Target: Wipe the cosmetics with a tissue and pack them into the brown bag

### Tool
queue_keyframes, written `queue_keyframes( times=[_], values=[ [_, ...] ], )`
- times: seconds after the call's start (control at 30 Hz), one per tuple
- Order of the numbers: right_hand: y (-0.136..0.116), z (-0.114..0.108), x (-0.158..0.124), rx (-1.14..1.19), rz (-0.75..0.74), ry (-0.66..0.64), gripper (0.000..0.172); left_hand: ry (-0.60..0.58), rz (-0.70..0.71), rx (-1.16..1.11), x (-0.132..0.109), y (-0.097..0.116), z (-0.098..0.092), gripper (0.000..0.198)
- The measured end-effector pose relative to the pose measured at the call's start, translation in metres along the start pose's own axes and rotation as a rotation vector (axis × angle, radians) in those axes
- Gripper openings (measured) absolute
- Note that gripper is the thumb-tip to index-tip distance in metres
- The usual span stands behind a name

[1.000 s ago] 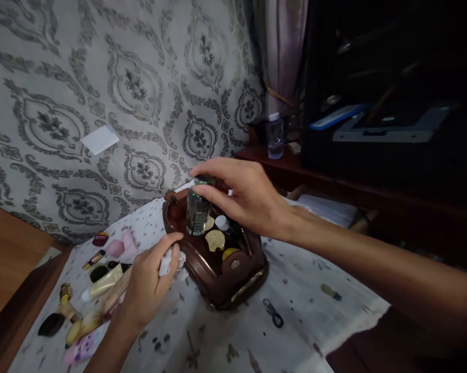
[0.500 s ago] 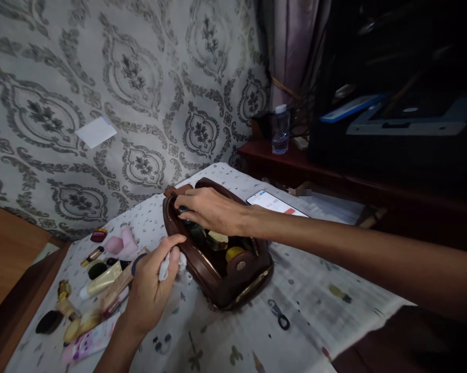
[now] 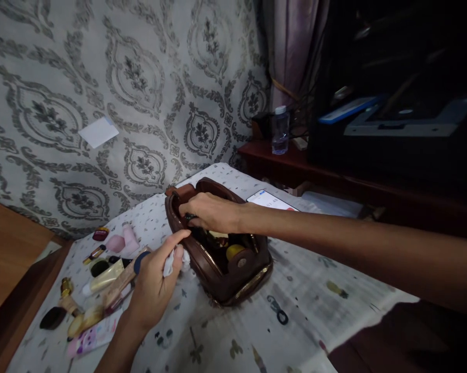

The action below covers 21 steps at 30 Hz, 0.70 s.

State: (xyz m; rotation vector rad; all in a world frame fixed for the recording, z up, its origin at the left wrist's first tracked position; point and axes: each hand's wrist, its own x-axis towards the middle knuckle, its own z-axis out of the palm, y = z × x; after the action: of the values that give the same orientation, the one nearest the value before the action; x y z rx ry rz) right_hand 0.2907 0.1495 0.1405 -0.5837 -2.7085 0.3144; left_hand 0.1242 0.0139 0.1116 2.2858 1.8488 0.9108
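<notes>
A brown leather bag (image 3: 203,268) with a brass zipper lies unzipped on the patterned white cloth. My right hand (image 3: 214,213) reaches into its far end, fingers bent and partly hidden. Something small and dark shows at the fingertips; what it is I cannot make out. Inside the bag, a yellow round item (image 3: 234,252) sits near the front end. My left hand (image 3: 156,284) is closed around a crumpled white tissue (image 3: 169,263), and its index fingertip touches the bag's left side.
Left of the bag lie several cosmetics, among them a cream tube (image 3: 106,277), a pink-and-white tube (image 3: 91,336) and a dark oval item (image 3: 52,318). A phone (image 3: 268,200) rests behind my right forearm. A clear bottle (image 3: 280,132) stands on the dark red shelf.
My right hand has moved slightly deeper into the bag and a little to the right. My left hand still holds the tissue against the bag's side. The view has shifted slightly.
</notes>
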Motion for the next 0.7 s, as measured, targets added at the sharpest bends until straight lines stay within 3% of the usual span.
queue_keyframes(
  times=[0.13, 0.23, 0.37, 0.47, 0.6, 0.7],
  values=[
    [-0.001, -0.006, -0.002, 0.019, -0.015, -0.001, 0.024, -0.032, 0.010, 0.000, 0.001, 0.005, -0.003, 0.038],
    [-0.002, -0.013, -0.006, -0.025, -0.004, 0.066, 0.027, -0.008, 0.028, 0.020, -0.005, 0.007, -0.003, 0.041],
    [-0.010, -0.022, -0.019, -0.045, 0.086, 0.230, 0.017, 0.061, -0.073, 0.087, -0.025, -0.006, -0.002, 0.049],
    [-0.027, -0.022, -0.036, -0.010, 0.052, 0.403, 0.017, 0.043, -0.090, 0.069, -0.044, -0.026, -0.001, 0.038],
    [-0.062, -0.002, -0.060, 0.114, -0.224, 0.462, 0.025, -0.040, -0.102, 0.043, -0.072, -0.054, -0.003, 0.037],
    [-0.085, 0.033, -0.070, 0.139, -0.325, 0.313, 0.029, -0.105, -0.194, 0.114, -0.090, -0.071, -0.006, 0.052]
  ],
)
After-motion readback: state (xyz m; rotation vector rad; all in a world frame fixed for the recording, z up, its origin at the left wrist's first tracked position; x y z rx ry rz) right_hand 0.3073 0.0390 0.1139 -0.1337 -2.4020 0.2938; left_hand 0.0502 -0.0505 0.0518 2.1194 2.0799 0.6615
